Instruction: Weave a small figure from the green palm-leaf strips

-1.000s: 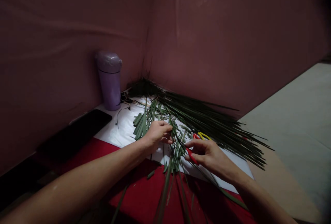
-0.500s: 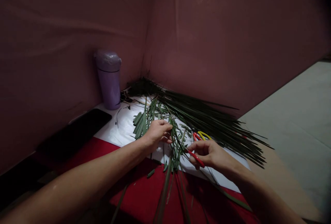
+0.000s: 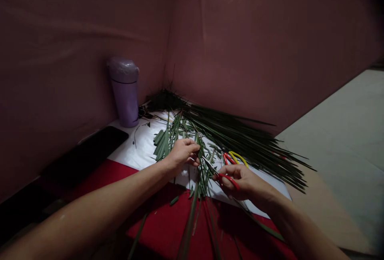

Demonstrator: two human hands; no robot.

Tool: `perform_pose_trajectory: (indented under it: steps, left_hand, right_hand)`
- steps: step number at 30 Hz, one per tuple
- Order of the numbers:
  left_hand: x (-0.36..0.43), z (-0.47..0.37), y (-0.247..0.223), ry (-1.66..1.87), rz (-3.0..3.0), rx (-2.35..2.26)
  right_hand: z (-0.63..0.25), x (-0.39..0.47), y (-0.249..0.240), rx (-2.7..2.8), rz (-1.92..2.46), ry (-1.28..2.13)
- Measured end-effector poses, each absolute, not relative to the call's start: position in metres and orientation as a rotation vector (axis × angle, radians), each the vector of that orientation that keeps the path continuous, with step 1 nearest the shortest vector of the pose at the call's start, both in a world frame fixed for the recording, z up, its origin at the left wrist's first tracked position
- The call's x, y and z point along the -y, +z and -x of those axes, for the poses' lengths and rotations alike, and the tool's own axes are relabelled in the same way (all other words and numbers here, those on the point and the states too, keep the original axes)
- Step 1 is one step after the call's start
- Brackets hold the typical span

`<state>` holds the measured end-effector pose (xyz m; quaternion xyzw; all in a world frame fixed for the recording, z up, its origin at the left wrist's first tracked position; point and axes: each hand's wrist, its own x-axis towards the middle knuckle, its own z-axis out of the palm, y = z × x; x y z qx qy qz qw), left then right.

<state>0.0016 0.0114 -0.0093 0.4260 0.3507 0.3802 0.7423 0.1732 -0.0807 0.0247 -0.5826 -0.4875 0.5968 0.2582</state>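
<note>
Over the white paper [image 3: 124, 154], in the head view, the scissors [image 3: 230, 181] have been shifted — their blades are now plainly seen, aimed up and leftward, while the left hand [image 3: 183, 154] is kept almost where it was a second ago. What is meant by this for the work, it is judged, is that the blades have been brought within reach of the held leaf [image 3: 197, 137].

That leaf is pinched between the thumb and fingertip of the left hand, with the other fingers curled beneath. A short stretch of it is shown above the pinch; its lower run is lost among the strands hung over the red top [image 3: 120, 174]. The red loops of the scissors are gripped by the right hand [image 3: 250, 180], its fingers closed around them. The blade tips are held just beside the left fingertips — whether the leaf is touched, or the blades are fully together, cannot be told. Cut pieces [image 3: 163, 146] are strewn around, and the long bundle [image 3: 240, 134] is laid behind.
</note>
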Motion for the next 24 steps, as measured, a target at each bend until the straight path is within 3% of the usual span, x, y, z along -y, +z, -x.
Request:
perform_pose_trajectory:
  steps: [24]
  left_hand:
    - [-0.008, -0.001, -0.003, 0.802, -0.986, -0.747]
  right_hand:
    - [-0.161, 0.083, 0.028, 1.030, 1.401, 1.847]
